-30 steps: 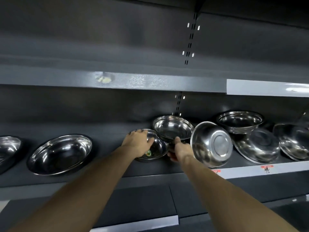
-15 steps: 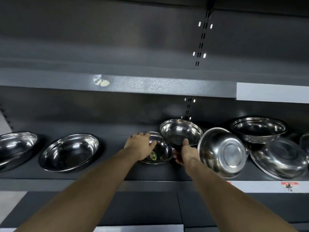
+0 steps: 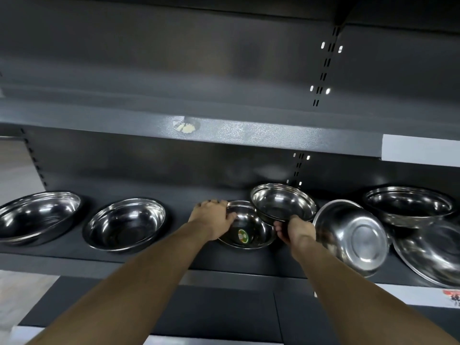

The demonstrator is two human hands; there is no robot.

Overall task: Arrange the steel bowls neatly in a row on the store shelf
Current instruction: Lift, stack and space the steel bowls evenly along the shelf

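The left hand (image 3: 211, 216) grips a shiny round steel bowl with a sticker (image 3: 245, 229) – the right hand (image 3: 295, 230) (thumb on top) pinches a tilted shiny steel bowl (image 3: 282, 202) above the dark grey shelf (image 3: 174, 255).

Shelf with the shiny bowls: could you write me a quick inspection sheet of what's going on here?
Surface: dark grey shelf, mostly bare at its front edge.
Job's things: two bowls spaced out at left; stickered bowl under the left hand; raised bowl pinched at its rim by the right hand.
Clutter: bowl on edge and overlapping bowls at right.
Grippers: none, bare hands only.
Cables: nothing seen.
Surroundings: upper shelf, slotted upright.
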